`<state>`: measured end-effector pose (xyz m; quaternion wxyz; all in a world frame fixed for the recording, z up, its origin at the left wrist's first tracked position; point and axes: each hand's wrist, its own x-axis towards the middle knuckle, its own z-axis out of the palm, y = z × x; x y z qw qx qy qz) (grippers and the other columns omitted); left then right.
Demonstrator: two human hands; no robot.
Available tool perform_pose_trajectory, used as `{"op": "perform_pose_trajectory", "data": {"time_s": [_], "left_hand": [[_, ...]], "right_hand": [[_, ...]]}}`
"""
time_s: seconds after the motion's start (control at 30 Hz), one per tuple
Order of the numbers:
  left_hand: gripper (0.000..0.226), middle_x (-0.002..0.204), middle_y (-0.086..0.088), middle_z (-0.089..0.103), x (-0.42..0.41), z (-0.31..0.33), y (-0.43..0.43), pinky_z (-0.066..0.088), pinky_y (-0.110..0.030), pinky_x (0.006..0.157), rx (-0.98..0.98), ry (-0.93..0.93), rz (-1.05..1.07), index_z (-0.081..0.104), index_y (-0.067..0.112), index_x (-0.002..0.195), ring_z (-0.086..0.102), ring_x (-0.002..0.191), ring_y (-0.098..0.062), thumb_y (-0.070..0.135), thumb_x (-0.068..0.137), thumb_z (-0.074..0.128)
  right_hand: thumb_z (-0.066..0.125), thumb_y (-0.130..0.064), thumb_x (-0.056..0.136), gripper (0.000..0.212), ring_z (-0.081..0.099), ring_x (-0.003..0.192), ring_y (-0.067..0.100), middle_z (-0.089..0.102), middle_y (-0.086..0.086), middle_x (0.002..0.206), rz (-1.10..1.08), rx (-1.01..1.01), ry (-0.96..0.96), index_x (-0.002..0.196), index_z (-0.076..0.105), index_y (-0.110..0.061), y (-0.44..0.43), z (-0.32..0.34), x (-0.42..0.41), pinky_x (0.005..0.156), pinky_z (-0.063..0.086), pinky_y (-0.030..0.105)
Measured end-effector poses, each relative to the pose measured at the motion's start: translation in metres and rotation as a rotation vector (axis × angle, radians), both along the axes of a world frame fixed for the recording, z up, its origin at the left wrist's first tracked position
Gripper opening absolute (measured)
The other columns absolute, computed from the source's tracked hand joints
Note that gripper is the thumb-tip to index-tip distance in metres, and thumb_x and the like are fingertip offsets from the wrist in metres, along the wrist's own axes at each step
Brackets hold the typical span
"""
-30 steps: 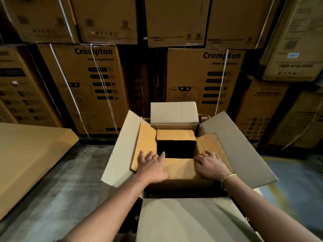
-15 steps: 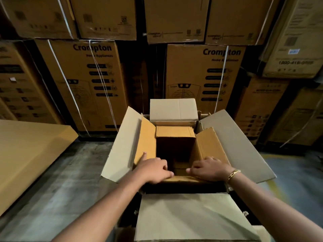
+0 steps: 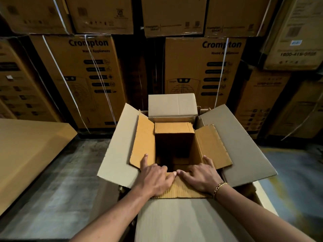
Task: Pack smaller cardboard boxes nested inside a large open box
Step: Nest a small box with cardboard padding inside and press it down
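A large open cardboard box [image 3: 244, 154] stands on the floor in front of me, its pale flaps spread outward. A smaller tan box [image 3: 143, 142] sits nested inside it, with its side flaps opened out and its dark inside showing. Both my hands press flat on the smaller box's near flap [image 3: 181, 191], which is folded toward me. My left hand [image 3: 155, 179] has its index finger stretched onto the left tan flap. My right hand [image 3: 201, 177], with a gold bracelet at the wrist, lies beside it, fingers reaching the right tan flap.
A pale flap [image 3: 172, 105] stands upright at the far side of the box. Stacked printed cartons [image 3: 90, 81] form a wall just behind. A big flat cardboard piece [image 3: 26, 154] lies at the left. Grey concrete floor [image 3: 70, 189] runs between it and the box.
Both hands have drawn back toward me and pushed the smaller box's near flap down and outward. Its opening, partly covered before, now shows fully.
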<state>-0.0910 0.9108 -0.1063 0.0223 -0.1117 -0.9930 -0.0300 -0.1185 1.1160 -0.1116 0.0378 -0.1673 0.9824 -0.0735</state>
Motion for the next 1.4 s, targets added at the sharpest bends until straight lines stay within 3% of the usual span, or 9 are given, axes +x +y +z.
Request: {"op": "perform_pose_trajectory", "data": {"time_s": [0.27,0.4,0.63,0.73,0.83,0.93,1.07,1.2,1.4], "left_hand": [[0.066,0.080,0.005,0.071,-0.004,0.005,0.002,0.001,-0.056,0.117,0.033,0.066,0.026,0.066,0.027,0.089,0.066,0.092,-0.013,0.067,0.094,0.015],[0.066,0.077,0.006,0.069,-0.007,0.006,0.002,0.002,-0.057,0.117,0.029,0.076,0.032,0.067,0.026,0.089,0.067,0.091,-0.013,0.067,0.094,0.015],[0.075,0.092,0.000,0.073,-0.007,0.002,0.004,-0.004,-0.060,0.116,-0.075,-0.064,-0.007,0.067,0.023,0.103,0.066,0.101,-0.018,0.066,0.093,0.006],[0.078,0.102,-0.006,0.073,-0.016,0.005,0.008,-0.003,-0.062,0.113,-0.098,-0.195,-0.034,0.070,0.020,0.107,0.062,0.111,-0.024,0.068,0.089,0.011],[0.071,0.122,-0.009,0.066,-0.048,0.028,0.010,0.016,-0.058,0.109,-0.114,-0.292,-0.057,0.068,0.018,0.119,0.050,0.123,-0.028,0.068,0.088,0.028],[0.065,0.142,-0.010,0.052,-0.090,0.046,0.011,0.024,-0.051,0.108,-0.183,-0.286,-0.039,0.055,0.017,0.138,0.039,0.133,-0.031,0.060,0.090,0.043],[0.063,0.151,-0.014,0.041,-0.141,0.049,0.003,0.024,-0.048,0.109,-0.191,-0.222,0.100,0.047,0.014,0.143,0.032,0.139,-0.033,0.044,0.088,0.049],[0.087,0.164,-0.020,0.015,-0.190,0.047,-0.008,0.018,-0.048,0.116,-0.130,-0.187,0.206,0.015,0.015,0.159,0.019,0.147,-0.039,0.047,0.089,0.055],[0.096,0.164,-0.019,0.018,-0.236,0.030,-0.023,0.016,-0.048,0.118,-0.081,-0.109,0.231,-0.001,0.027,0.161,0.025,0.147,-0.037,0.057,0.090,0.057]], "right_hand": [[0.002,-0.084,0.085,0.092,0.061,0.075,0.008,0.061,-0.006,0.061,-0.027,-0.003,0.114,0.083,0.073,-0.026,-0.001,0.011,-0.003,0.114,0.015,0.046],[0.005,-0.081,0.088,0.083,0.056,0.066,0.005,0.055,-0.006,0.055,-0.023,-0.008,0.140,0.070,0.064,-0.026,-0.001,0.012,-0.007,0.113,0.019,0.046],[0.015,-0.083,0.086,0.080,0.061,0.075,0.007,0.062,-0.010,0.065,-0.070,0.088,-0.110,0.063,0.061,-0.021,-0.013,0.003,-0.032,0.111,0.015,0.047],[0.042,-0.074,0.085,0.054,0.064,0.103,0.020,0.069,-0.002,0.103,-0.044,0.215,-0.203,0.096,0.064,-0.026,-0.025,0.006,-0.060,0.104,0.028,0.047],[0.048,-0.068,0.086,0.067,0.053,0.126,0.027,0.057,0.004,0.138,-0.034,0.263,-0.193,0.139,0.049,-0.026,-0.033,0.004,-0.090,0.106,0.030,0.046],[0.050,-0.065,0.090,0.082,0.032,0.144,0.032,0.031,0.008,0.161,-0.051,0.255,-0.219,0.157,0.025,-0.024,-0.036,-0.001,-0.117,0.114,0.024,0.047],[0.055,-0.062,0.088,0.093,0.015,0.149,0.036,0.012,0.011,0.165,-0.101,0.118,-0.106,0.159,0.009,-0.023,-0.035,0.006,-0.151,0.116,0.023,0.050],[0.049,-0.063,0.088,0.096,0.009,0.152,0.040,0.002,0.015,0.168,-0.187,0.070,0.035,0.160,0.000,-0.023,-0.028,0.020,-0.181,0.119,0.017,0.054],[0.044,-0.064,0.090,0.092,0.029,0.147,0.039,0.033,0.019,0.159,-0.291,0.110,0.058,0.160,0.003,-0.022,-0.016,0.016,-0.217,0.121,0.006,0.055]]}}
